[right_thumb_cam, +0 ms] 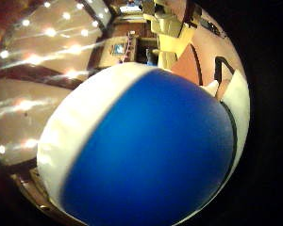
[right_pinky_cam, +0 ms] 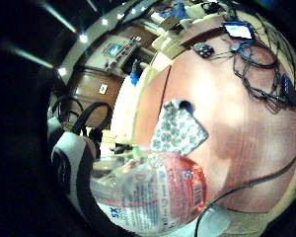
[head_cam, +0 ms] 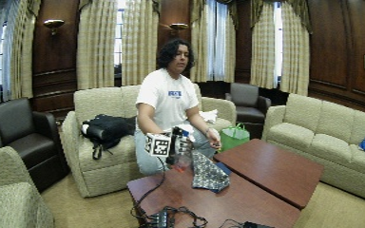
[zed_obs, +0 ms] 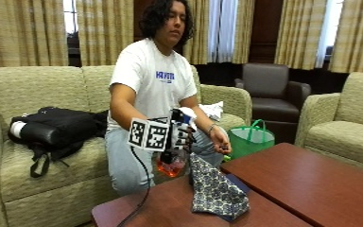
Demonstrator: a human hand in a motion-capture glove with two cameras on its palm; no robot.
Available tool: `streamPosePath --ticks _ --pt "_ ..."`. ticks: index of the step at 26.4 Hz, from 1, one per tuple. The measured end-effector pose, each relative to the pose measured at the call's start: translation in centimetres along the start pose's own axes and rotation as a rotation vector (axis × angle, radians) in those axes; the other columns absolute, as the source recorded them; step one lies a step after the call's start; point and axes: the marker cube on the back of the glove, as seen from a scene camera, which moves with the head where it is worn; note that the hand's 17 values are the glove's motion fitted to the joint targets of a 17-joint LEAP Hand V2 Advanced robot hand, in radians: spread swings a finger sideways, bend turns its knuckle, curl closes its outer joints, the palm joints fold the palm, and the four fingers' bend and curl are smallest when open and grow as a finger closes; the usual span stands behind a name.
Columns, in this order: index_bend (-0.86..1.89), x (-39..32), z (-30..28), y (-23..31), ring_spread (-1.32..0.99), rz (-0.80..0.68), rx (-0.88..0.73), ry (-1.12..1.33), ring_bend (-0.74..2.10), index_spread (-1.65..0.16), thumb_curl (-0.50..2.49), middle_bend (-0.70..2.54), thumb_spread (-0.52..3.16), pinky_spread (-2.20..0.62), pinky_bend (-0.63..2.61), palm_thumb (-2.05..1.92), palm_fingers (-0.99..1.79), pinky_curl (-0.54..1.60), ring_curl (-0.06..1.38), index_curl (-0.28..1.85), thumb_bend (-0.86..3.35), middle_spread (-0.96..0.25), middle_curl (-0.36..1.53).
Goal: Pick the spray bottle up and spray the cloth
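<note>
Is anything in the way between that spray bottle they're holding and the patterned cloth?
Nothing visible. The gloved right hand holds the spray bottle just beside the patterned cloth, which the bare hand seems to hold up off the table, with only open air between.

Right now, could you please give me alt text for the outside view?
A seated person's gloved right hand holds a spray bottle above a wooden table, beside a patterned cloth the bare hand lifts.
</note>
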Motion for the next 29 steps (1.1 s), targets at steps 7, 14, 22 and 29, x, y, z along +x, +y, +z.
streamPosePath --ticks 7,14,22,29 --pt "0.31 -3.6 1.6 0.0 -0.18 0.105 -0.352 0.186 0.69 -0.27 0.67 0.6 0.38 -0.3 0.44 0.93 1.39 0.39 0.44 0.44 -0.03 -0.17 0.51" --pt "0.3 -4.5 5.0 -0.6 -0.18 0.263 -0.619 0.427 0.69 -0.27 0.7 0.6 0.36 -0.3 0.45 0.92 1.38 0.39 0.45 0.47 -0.03 -0.17 0.51" --pt "0.29 -1.5 9.2 -1.6 -0.18 0.477 -0.858 0.783 0.7 -0.27 0.73 0.6 0.35 -0.3 0.44 0.91 1.38 0.39 0.45 0.49 -0.03 -0.18 0.52" --pt "0.28 2.8 12.4 -2.0 -0.18 0.633 -0.975 0.959 0.7 -0.27 0.75 0.6 0.34 -0.3 0.43 0.91 1.38 0.39 0.45 0.51 -0.03 -0.18 0.52"
